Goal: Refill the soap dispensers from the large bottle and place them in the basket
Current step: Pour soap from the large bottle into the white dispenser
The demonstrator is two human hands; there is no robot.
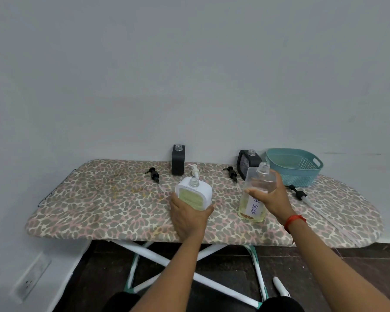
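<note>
My left hand grips a white dispenser with pale green soap showing and its neck open, near the middle of the board. My right hand holds the large clear bottle, which has a handwritten "soap" label and yellowish liquid low inside; it is uncapped and stands about upright. Two black dispensers stand uncapped at the back. The teal basket sits at the back right with nothing visible in it.
Loose pumps lie on the leopard-print ironing board: a black pump at left, a white pump behind the white dispenser, a second black pump at centre right, a long-tubed pump at right. The wall is close behind.
</note>
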